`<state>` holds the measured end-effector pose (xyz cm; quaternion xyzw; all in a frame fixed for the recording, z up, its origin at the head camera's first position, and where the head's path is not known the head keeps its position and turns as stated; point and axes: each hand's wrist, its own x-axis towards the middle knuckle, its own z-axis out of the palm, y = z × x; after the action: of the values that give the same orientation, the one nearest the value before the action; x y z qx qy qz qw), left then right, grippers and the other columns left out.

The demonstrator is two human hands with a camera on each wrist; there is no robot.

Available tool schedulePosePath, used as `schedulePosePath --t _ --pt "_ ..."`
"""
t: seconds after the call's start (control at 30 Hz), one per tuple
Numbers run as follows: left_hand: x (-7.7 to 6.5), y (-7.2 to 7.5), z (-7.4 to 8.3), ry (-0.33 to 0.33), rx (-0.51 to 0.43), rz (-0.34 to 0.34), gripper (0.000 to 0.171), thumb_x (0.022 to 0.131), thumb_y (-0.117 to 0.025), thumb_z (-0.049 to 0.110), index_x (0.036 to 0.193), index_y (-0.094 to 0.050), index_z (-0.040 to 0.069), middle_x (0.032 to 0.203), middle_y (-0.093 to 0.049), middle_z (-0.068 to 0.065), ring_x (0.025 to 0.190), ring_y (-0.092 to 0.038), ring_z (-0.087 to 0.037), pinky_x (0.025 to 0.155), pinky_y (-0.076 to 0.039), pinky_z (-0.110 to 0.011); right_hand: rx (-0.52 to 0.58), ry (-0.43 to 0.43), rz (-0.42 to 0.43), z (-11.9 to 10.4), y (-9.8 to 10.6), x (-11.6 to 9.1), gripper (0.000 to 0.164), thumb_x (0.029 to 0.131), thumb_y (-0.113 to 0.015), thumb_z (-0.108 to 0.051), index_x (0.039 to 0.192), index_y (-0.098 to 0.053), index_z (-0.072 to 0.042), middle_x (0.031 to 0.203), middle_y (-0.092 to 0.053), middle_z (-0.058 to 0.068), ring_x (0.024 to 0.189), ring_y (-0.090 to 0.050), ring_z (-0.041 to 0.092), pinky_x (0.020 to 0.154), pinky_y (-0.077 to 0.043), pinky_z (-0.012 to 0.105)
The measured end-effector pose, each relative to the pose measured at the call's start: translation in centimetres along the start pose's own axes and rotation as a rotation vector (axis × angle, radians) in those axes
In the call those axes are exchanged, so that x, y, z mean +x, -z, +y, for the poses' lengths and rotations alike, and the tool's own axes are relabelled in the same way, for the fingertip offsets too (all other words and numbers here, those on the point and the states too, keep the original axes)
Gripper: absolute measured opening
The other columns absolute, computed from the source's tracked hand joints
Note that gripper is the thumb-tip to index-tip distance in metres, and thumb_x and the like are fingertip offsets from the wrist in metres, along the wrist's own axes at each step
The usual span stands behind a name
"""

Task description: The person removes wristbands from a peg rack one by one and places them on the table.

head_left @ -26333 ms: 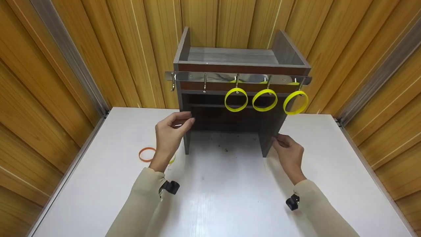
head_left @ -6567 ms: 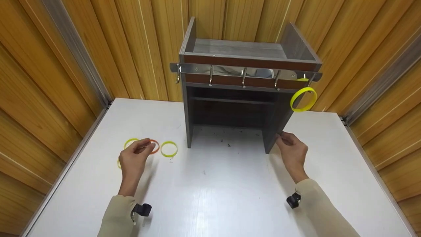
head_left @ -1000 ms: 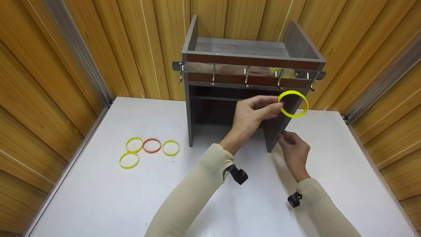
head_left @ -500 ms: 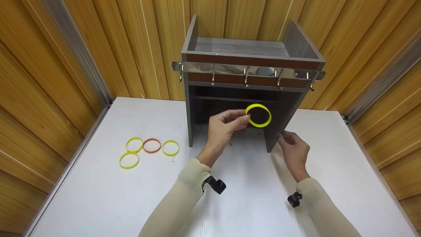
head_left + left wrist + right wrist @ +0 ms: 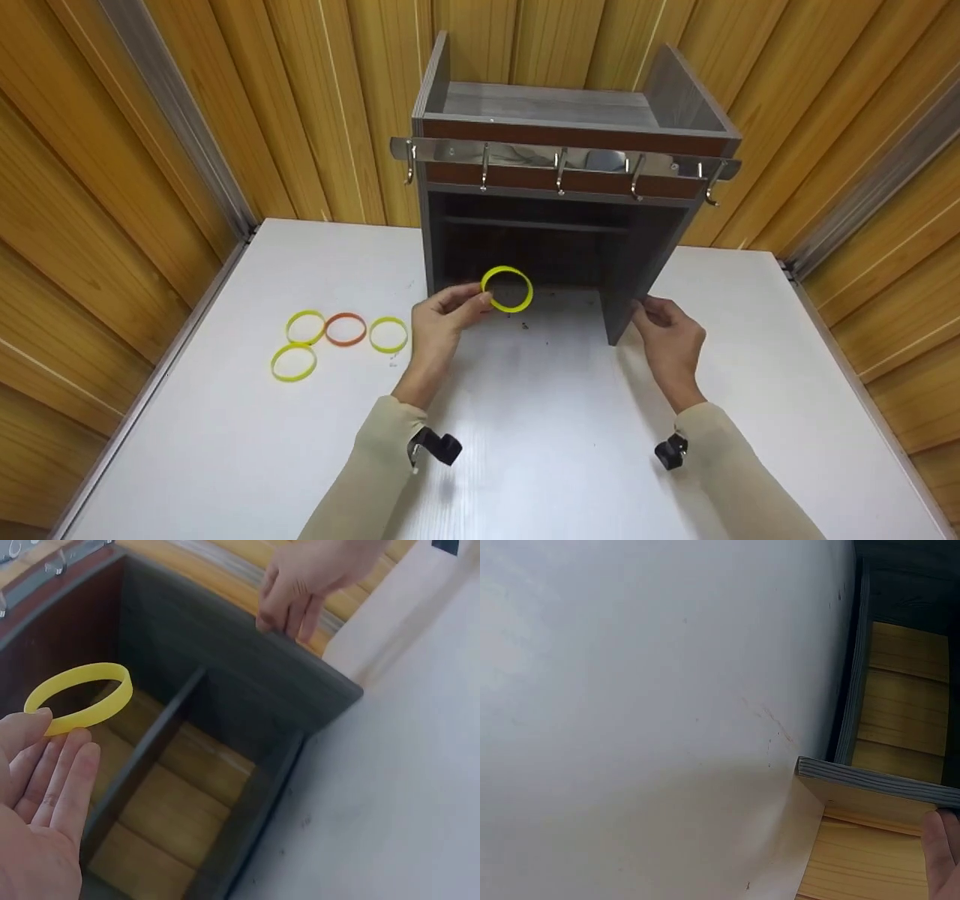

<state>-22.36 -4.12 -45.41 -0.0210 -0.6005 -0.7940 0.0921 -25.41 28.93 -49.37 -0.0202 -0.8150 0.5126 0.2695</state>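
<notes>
My left hand [image 5: 439, 326] pinches a yellow silicone wristband [image 5: 528, 291] between thumb and fingertips, holding it up in front of the grey wooden shelf unit [image 5: 637, 255]. In the left wrist view the wristband [image 5: 112, 701] sticks out beyond the fingertips. My right hand [image 5: 670, 345] grips the front edge of the unit's right side panel, low down; its thumb [image 5: 936, 844] shows at that panel in the right wrist view. Across the unit's front runs a metal hook rail [image 5: 517, 154] with several bare hooks. Left of the unit lie an orange wristband [image 5: 346, 345] and three yellow-green wristbands [image 5: 294, 377].
A white tabletop [image 5: 525, 465] carries everything, with small dark specks near the unit's foot. Wood-plank walls [image 5: 337, 112] close in the back and both sides. A shelf board crosses the unit's dark interior.
Wristbands that hung on the hooks earlier are off them. In the last second my left hand has carried the yellow wristband left and down from the rightmost hook. The right hand stays put.
</notes>
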Motion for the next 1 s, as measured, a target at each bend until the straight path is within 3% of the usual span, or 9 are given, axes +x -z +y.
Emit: schedulePosePath --t 0.33,0.6,1.0 --pt "-1.4 5.9 -1.2 0.035 -0.021 0.154 0.022 0.091 -0.083 0.0 0.11 -0.076 -0.009 0.101 -0.078 -0.018 0.087 -0.078 -0.025 0.084 -0.066 -0.037 -0.015 -0.044 -0.025 -0.2 -0.2 -0.1 0.02 0.098 -0.079 -0.015 0.11 -0.079 0.0 0.107 -0.079 0.013 0.087 -0.071 -0.002 0.078 -0.056 0.011" --pt "-2.7 10.5 -2.1 0.068 -0.024 0.253 0.028 0.092 -0.081 -0.003 0.116 -0.072 -0.015 0.105 -0.079 -0.016 0.09 -0.079 -0.022 0.086 -0.065 -0.037 0.014 0.0 -0.015 0.0 -0.1 -0.2 0.016 0.098 -0.079 -0.011 0.107 -0.078 0.003 0.105 -0.079 0.015 0.085 -0.071 -0.003 0.076 -0.058 0.012" --pt "-4.5 15.9 -2.1 0.124 0.044 0.392 0.031 0.095 -0.08 0.001 0.121 -0.07 -0.014 0.099 -0.08 -0.01 0.089 -0.078 -0.018 0.086 -0.065 -0.035 0.022 0.003 -0.005 0.1 0.1 0.0 0.017 0.097 -0.08 -0.013 0.106 -0.079 0.001 0.104 -0.079 0.014 0.084 -0.072 -0.002 0.076 -0.057 0.011"
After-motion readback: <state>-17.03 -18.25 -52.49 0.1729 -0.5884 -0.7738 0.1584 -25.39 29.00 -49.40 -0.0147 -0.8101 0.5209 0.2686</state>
